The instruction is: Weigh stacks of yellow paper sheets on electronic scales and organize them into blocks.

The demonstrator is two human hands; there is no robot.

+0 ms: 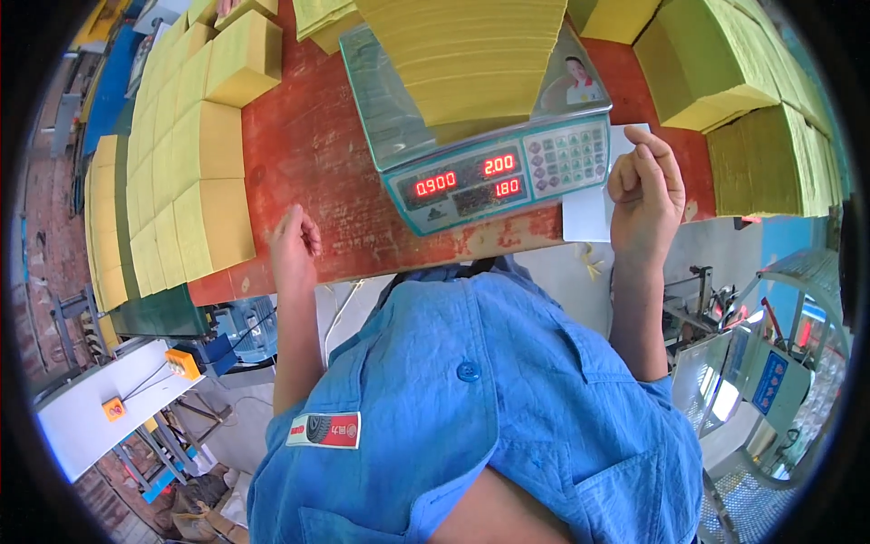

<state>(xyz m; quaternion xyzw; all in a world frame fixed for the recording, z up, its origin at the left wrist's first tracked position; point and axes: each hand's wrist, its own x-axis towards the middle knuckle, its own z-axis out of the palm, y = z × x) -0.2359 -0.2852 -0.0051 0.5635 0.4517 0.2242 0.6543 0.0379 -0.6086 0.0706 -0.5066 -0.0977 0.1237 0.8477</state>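
Note:
A thick stack of yellow paper (471,63) rests on the pan of a digital scale (494,186), whose red display is lit. Left of the scale, my left hand (295,240) hovers by the table's front edge, its fingers loosely curled and nothing visible in them. My right hand (648,190) is raised beside the scale's right corner, fingers bent inward, holding nothing that I can see. Below it a white sheet (587,218) lies partly under the scale. Neither hand touches the yellow stack.
Rows of yellow paper stacks (186,181) line the left of the worn red table (340,208); more stacks (766,163) stand on the right. Another person's hand (225,7) touches stacks at the far left. A metal-framed machine (770,363) is at the lower right.

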